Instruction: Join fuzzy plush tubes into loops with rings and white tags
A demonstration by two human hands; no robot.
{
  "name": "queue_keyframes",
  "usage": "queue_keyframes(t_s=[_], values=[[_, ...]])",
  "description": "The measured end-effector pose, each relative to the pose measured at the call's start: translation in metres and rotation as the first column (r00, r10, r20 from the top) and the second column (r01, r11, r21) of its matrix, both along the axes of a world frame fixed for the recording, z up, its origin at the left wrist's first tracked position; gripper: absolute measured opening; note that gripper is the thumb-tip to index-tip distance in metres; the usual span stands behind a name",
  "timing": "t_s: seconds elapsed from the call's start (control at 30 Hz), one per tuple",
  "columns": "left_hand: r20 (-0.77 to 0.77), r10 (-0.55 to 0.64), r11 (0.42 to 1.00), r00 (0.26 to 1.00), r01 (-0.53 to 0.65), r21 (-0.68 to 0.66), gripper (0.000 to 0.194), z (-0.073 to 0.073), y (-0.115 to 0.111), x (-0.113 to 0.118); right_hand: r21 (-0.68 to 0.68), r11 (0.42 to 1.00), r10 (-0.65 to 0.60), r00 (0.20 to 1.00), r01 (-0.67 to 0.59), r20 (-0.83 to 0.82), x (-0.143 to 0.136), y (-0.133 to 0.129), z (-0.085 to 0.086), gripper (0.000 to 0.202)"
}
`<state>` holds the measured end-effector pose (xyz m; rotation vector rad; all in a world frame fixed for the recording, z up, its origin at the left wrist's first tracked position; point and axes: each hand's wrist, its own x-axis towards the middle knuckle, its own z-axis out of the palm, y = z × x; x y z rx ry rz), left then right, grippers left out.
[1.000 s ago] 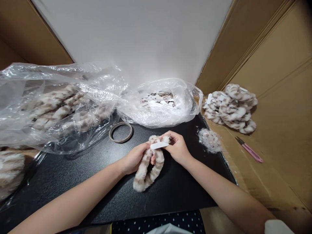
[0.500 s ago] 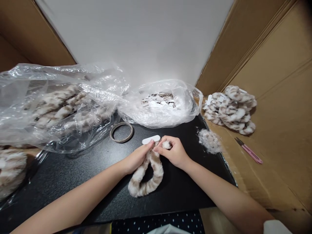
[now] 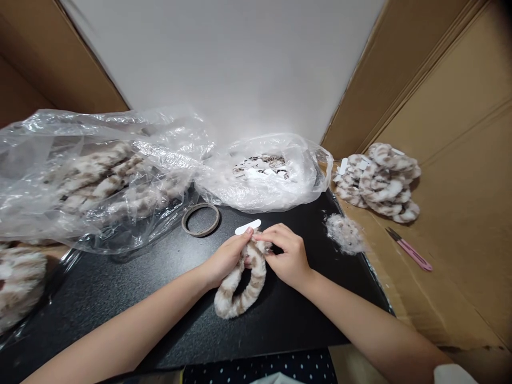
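Observation:
A looped, fluffy white-and-brown fur strip hangs between my hands above the black table. My left hand grips its upper left part, thumb on top, beside a white oval tag. My right hand has its fingers closed on the upper right part of the fur, just right of the tag. The loop's rounded lower end points toward me, with a gap in its middle.
A clear bag of fur strips lies at left, with a bag of tags and cords behind. A tape ring, fluff ball, pink snips and tagged fur pile are around. More fur is at far left.
My right hand has shifted its fingers over the fur's top end, which stuck out to the right before and is now tucked in by the loop. The white tag has tilted slightly.

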<state>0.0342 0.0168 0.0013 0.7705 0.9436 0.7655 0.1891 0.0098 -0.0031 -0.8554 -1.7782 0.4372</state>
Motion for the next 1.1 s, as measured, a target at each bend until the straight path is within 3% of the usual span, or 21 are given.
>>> queue_keyframes(t_s=[0.1, 0.23, 0.3, 0.4, 0.5, 0.6, 0.73, 0.8, 0.97, 1.1], values=[[0.02, 0.056, 0.998, 0.998, -0.055, -0.042, 0.053, 0.002, 0.0, 0.001, -0.017, 0.996, 0.087, 0.995, -0.086, 0.04, 0.003, -0.001, 0.001, 0.034], [-0.01, 0.091, 0.996, 0.996, -0.091, -0.012, 0.055, 0.004, -0.001, 0.002, -0.133, 0.978, 0.16, 0.987, -0.162, -0.022, 0.003, -0.004, 0.003, 0.029], [-0.065, 0.109, 0.99, 0.992, -0.103, 0.092, 0.054, 0.002, -0.002, 0.002, -0.134, 0.986, 0.101, 0.995, -0.103, -0.021, -0.001, -0.007, 0.003, 0.025], [-0.135, 0.149, 0.965, 0.98, -0.114, 0.236, 0.053, -0.003, -0.003, 0.003, -0.032, 0.998, -0.052, 0.99, 0.056, 0.128, -0.009, -0.01, 0.001, 0.027], [-0.171, 0.188, 0.945, 0.967, -0.131, 0.3, 0.057, -0.007, -0.004, 0.006, 0.105, 0.985, -0.16, 0.939, 0.134, 0.306, -0.011, -0.012, 0.0, 0.024], [-0.253, 0.214, 0.907, 0.944, -0.095, 0.41, 0.054, -0.008, -0.006, 0.008, 0.146, 0.976, -0.208, 0.873, 0.16, 0.441, -0.009, -0.012, -0.001, 0.021], [-0.365, 0.281, 0.785, 0.888, 0.006, 0.619, 0.036, -0.005, -0.008, 0.007, 0.032, 0.971, -0.205, 0.75, 0.238, 0.629, -0.009, -0.013, 0.001, 0.015], [-0.402, 0.264, 0.758, 0.877, 0.07, 0.649, 0.031, -0.003, -0.008, 0.005, -0.051, 0.954, -0.177, 0.693, 0.295, 0.699, -0.011, -0.013, 0.004, 0.012], [-0.456, 0.242, 0.767, 0.856, 0.119, 0.63, 0.028, 0.002, -0.001, -0.001, -0.185, 0.911, -0.054, 0.551, 0.369, 0.833, -0.011, -0.009, 0.016, 0.019], [-0.509, 0.172, 0.778, 0.843, 0.201, 0.595, 0.044, 0.002, 0.006, -0.011, -0.275, 0.918, 0.085, 0.534, 0.288, 0.842, 0.0, 0.001, 0.023, 0.02]])
